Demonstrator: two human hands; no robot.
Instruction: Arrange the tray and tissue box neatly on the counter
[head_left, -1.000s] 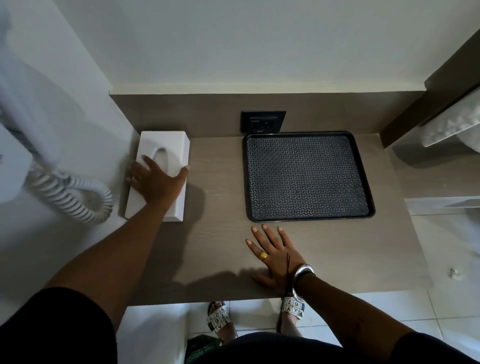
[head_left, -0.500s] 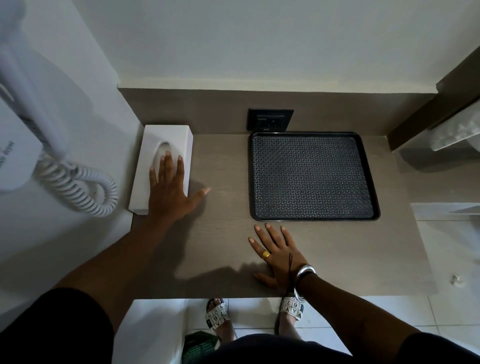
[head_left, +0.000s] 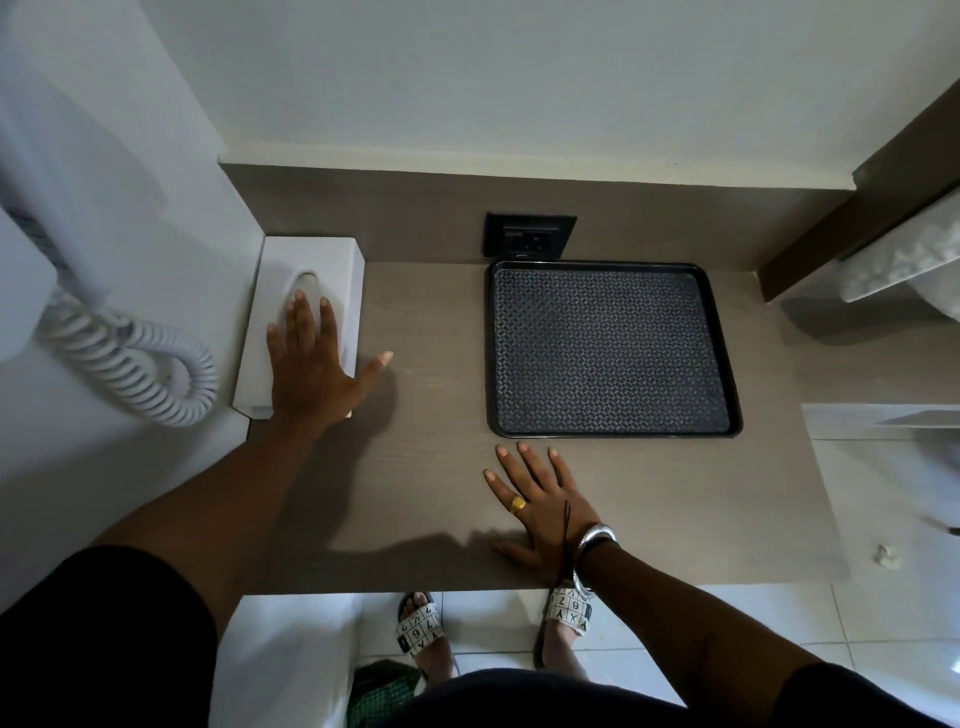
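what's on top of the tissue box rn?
The left hand lies flat on the tissue box, fingers over its oval slot. Hand covers the box's near half; whether tissue shows in the slot can't be told.

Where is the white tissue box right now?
In the head view the tissue box sits at the counter's far left, tucked into the back corner against the wall, with the left hand flat on it and the black tray off to its right.
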